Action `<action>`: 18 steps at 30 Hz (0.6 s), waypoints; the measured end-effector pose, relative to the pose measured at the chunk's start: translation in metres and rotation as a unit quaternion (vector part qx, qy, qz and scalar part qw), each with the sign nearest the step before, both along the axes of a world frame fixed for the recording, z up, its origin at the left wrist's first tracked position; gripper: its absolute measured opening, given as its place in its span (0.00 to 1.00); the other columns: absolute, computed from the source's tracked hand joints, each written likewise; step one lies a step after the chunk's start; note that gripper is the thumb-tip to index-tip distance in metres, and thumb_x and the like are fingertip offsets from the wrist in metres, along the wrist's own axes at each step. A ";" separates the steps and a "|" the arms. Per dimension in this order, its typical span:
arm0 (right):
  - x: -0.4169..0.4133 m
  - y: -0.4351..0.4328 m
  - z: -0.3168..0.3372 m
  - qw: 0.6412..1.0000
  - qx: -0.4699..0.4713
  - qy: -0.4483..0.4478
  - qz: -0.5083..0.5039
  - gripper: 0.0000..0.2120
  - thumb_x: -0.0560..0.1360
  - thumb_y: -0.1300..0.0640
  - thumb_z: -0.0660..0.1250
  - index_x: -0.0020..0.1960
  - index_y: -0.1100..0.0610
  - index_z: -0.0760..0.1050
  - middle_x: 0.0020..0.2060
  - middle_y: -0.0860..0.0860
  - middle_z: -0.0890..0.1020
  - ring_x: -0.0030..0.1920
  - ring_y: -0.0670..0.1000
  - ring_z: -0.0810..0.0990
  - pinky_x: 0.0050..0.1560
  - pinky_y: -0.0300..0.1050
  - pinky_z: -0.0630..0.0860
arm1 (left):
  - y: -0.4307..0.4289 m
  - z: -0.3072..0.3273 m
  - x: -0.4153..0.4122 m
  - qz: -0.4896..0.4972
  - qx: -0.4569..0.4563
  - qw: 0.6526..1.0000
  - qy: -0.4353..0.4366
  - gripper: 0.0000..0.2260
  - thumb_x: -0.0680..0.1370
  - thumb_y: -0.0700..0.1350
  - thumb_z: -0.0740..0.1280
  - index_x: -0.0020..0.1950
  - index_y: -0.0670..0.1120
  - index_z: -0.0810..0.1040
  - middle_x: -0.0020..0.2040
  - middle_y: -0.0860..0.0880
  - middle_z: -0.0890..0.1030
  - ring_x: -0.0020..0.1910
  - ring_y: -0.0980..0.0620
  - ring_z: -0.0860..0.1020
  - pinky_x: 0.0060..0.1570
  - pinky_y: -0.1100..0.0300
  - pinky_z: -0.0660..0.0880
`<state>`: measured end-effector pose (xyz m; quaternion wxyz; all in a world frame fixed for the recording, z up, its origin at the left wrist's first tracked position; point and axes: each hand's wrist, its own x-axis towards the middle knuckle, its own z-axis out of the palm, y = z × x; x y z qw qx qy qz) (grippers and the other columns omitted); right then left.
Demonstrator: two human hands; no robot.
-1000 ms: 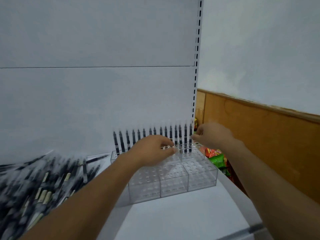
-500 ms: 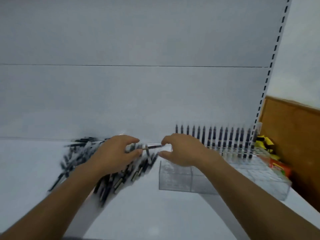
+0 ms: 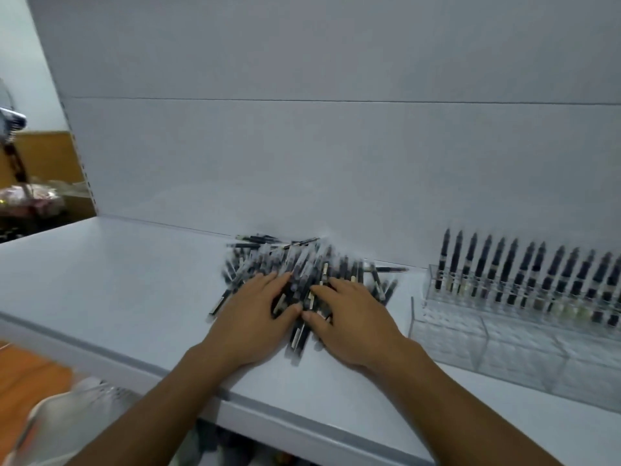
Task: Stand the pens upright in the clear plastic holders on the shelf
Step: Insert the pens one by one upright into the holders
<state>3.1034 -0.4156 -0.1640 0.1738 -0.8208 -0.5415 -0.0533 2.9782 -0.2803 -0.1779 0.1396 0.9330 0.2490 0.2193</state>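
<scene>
A loose pile of black pens [image 3: 302, 264] lies on the white shelf [image 3: 117, 280] against the back panel. My left hand [image 3: 255, 317] and my right hand [image 3: 349, 317] both rest flat on the near side of the pile, fingers spread over the pens, thumbs almost touching. To the right stand the clear plastic holders [image 3: 504, 344]. Their back row carries several black pens standing upright [image 3: 524, 277]. The front rows of holes show no pens.
The shelf's grey front edge [image 3: 268, 412] runs diagonally below my wrists. Left of the shelf unit is a wooden wall panel [image 3: 43, 156] with packaged goods [image 3: 30, 200]. An orange surface [image 3: 27, 381] and a blurred pale object [image 3: 67, 422] sit at the lower left.
The view swung left from the holders to the pile. Both hands left the holders, came over the loose pens and now lie flat on them.
</scene>
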 end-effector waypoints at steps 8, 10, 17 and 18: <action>-0.001 0.000 0.000 0.998 0.057 -0.031 -0.017 0.20 0.78 0.39 0.60 0.65 0.47 0.73 0.58 0.46 0.74 0.60 0.50 0.68 0.56 0.44 0.69 | 0.001 0.014 0.016 0.090 0.041 0.995 -0.020 0.19 0.73 0.63 0.65 0.58 0.55 0.76 0.57 0.52 0.76 0.60 0.49 0.71 0.58 0.52 0.68; 0.000 0.000 0.000 0.997 0.067 -0.024 -0.018 0.18 0.78 0.39 0.60 0.62 0.47 0.74 0.55 0.47 0.73 0.58 0.49 0.69 0.53 0.43 0.70 | 0.003 0.017 0.022 0.110 0.043 0.993 -0.002 0.17 0.73 0.65 0.64 0.53 0.55 0.75 0.53 0.52 0.73 0.59 0.49 0.70 0.58 0.51 0.67; 0.001 0.002 -0.001 0.998 0.060 -0.007 -0.013 0.14 0.78 0.39 0.59 0.55 0.47 0.71 0.47 0.47 0.75 0.47 0.51 0.76 0.46 0.47 0.73 | 0.003 0.019 0.033 0.098 0.011 0.994 -0.049 0.15 0.74 0.60 0.66 0.39 0.49 0.74 0.43 0.52 0.73 0.46 0.51 0.74 0.43 0.57 0.67; 0.002 0.002 0.000 0.998 0.065 -0.001 -0.012 0.12 0.78 0.40 0.59 0.54 0.47 0.72 0.46 0.47 0.75 0.46 0.51 0.76 0.44 0.46 0.72 | 0.003 0.019 0.034 0.093 -0.003 0.994 -0.060 0.15 0.74 0.59 0.67 0.37 0.49 0.73 0.41 0.51 0.74 0.43 0.50 0.74 0.41 0.56 0.68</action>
